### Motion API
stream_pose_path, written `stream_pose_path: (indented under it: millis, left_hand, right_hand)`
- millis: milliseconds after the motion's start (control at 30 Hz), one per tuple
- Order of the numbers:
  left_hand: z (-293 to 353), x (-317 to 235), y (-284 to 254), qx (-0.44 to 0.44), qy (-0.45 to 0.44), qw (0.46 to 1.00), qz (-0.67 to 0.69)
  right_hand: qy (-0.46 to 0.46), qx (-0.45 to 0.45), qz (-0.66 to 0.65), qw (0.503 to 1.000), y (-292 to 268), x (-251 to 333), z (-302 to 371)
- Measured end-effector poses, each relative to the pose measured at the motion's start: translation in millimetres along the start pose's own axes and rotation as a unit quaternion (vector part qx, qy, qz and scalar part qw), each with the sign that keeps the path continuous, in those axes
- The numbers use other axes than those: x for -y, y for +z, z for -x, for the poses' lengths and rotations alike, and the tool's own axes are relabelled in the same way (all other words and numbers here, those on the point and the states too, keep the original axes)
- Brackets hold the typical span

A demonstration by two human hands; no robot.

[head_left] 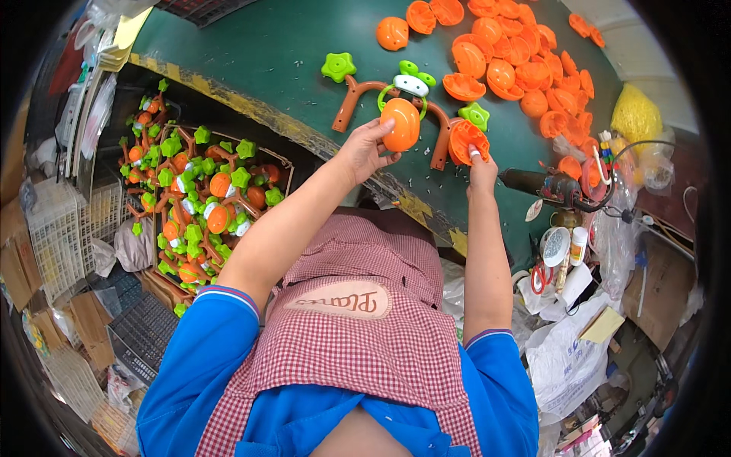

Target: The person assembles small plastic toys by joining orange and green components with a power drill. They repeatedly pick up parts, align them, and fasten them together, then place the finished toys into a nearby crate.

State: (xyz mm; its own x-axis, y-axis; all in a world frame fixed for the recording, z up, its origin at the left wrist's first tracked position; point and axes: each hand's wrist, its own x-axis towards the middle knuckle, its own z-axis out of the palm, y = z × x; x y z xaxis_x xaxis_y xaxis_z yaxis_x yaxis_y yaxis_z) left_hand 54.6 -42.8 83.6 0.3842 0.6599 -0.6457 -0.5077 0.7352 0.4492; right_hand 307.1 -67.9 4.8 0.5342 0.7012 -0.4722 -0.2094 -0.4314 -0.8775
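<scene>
Gripping orange dome (pixel 401 126) w/ L hand (pixel 365 152), orange half-shell (pixel 463 139) w/ R hand (pixel 482 171), green tbl (pixel 251 57)

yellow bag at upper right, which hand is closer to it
Right. The right hand, holding an orange shell, is left of the yellow bag; the left hand, holding an orange piece, is farther left.

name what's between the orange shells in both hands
Head view: one leg of the brown arch lies between the shell in the left hand and the shell in the right hand.
</scene>
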Motion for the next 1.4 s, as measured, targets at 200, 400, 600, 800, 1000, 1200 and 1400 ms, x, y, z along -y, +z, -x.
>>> stream_pose_path:
  millis: [200, 400, 600, 800, 1000, 1200, 1400]
  left_hand:
    - [63.8, -0.1, -24.5, -0.045, 0.125, 0.987, -0.092]
    - [188.5, 10.2, -74.8, -0.162, 0.488, 0.666, -0.541]
    - [303.6, 37.1, -114.6, -0.28, 0.576, 0.452, -0.621]
    - [404.7, 73.3, -162.1, -0.439, 0.534, 0.508, -0.514]
    - [463.7, 126.1, -209.2, -0.573, 0.42, 0.68, -0.181]
    - [523.8, 222.5, -235.3, -0.688, 0.482, 0.537, 0.074]
    - [610.7, 334.2, -231.0, -0.752, 0.486, 0.387, 0.218]
  right_hand:
    - [-0.033, 0.016, 0.02, 0.999, -13.6, -18.6, -31.4]
    - [-0.211, -0.017, 0.006, 0.977, -6.0, -3.3, -6.5]
    - [-0.085, 0.265, -0.137, 0.951, 81.2, 18.8, 145.3]
    - [0.143, 0.54, -0.118, 0.821, 165.6, -16.0, 299.4]
    - [0.114, 0.741, 0.039, 0.66, 221.7, -67.5, 410.6]
    - [0.167, 0.851, 0.2, 0.455, 235.2, -108.2, 553.0]
    - [0.241, 0.881, 0.259, 0.314, 216.6, -169.2, 702.1]
